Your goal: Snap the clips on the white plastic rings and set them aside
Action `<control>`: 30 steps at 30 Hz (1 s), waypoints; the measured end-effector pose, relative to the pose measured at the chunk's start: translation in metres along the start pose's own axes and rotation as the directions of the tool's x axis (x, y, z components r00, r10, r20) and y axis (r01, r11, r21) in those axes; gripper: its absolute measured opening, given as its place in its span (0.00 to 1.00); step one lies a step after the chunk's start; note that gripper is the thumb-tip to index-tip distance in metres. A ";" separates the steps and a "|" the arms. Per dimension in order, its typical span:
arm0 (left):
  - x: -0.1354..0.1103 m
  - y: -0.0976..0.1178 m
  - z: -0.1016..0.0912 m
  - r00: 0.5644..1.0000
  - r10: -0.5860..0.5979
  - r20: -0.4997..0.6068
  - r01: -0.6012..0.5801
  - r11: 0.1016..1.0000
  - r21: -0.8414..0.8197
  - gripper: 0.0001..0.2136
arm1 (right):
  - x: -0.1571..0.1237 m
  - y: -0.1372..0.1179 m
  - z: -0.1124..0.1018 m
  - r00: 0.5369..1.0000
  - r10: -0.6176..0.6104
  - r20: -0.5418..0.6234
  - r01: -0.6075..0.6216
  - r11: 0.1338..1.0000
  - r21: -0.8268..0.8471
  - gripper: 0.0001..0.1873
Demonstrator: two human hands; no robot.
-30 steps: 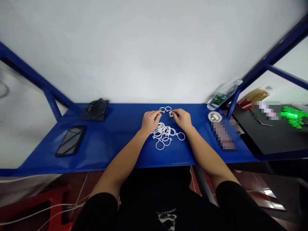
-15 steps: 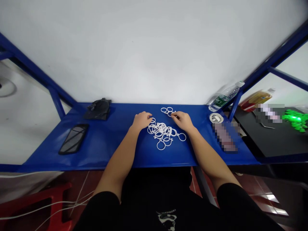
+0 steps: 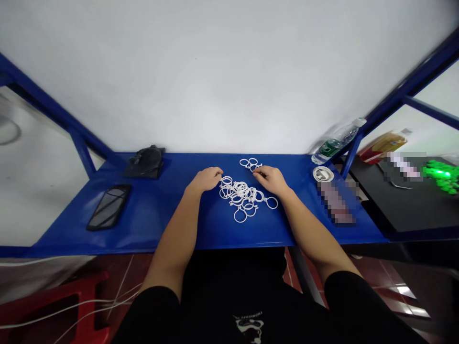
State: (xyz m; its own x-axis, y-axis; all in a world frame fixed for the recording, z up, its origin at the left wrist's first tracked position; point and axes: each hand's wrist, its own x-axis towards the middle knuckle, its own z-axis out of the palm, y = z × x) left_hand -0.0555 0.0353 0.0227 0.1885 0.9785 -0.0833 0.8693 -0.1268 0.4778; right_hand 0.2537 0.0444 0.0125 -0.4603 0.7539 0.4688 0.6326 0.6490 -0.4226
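Observation:
A loose pile of white plastic rings (image 3: 240, 216), each with a small clip-like tab, lies on the blue tabletop between my forearms. Just left of the pile's upper edge is my left hand (image 3: 208, 178), its fingers curled together with no ring visible in them. My right hand (image 3: 269, 177) is beyond the pile on the right, thumb and fingers pinched at the edge of a small separate group of white rings (image 3: 244, 162). One ring of that group runs up to the fingertips, which partly cover it.
A black phone (image 3: 110, 206) and a crumpled dark plastic bag (image 3: 145, 163) lie on the left of the blue table (image 3: 150, 229). To the right are a water bottle (image 3: 335, 145) and a white roll (image 3: 323, 174). Blue frame bars rise at both sides, before a white wall.
My left hand has drawn a little to the left, away from the pile. My right hand has barely shifted at the small ring group. The view has moved slightly.

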 end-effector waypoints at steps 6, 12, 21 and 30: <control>-0.002 -0.003 0.000 0.999 -0.002 0.034 0.000 0.999 0.054 0.11 | 0.000 0.000 0.001 1.000 0.009 0.027 -0.009 1.000 0.015 0.10; -0.002 0.017 0.008 0.952 0.141 -0.270 -0.134 0.990 0.045 0.08 | -0.001 -0.003 0.001 1.000 0.001 0.018 -0.001 1.000 0.013 0.11; -0.011 0.060 0.037 0.822 0.451 -0.349 -0.441 0.890 0.114 0.11 | -0.003 -0.025 0.006 0.996 -0.087 0.008 0.087 0.996 0.006 0.14; -0.011 0.063 0.048 0.755 0.449 -0.478 -0.496 0.868 0.032 0.14 | -0.005 -0.032 0.003 0.991 -0.105 -0.088 0.109 0.993 0.036 0.14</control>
State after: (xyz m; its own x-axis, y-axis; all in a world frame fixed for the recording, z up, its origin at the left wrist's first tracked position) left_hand 0.0191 0.0085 0.0116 0.3138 0.7596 0.5697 0.6755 -0.6003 0.4283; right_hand 0.2338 0.0206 0.0215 -0.4678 0.6695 0.5770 0.5563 0.7303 -0.3965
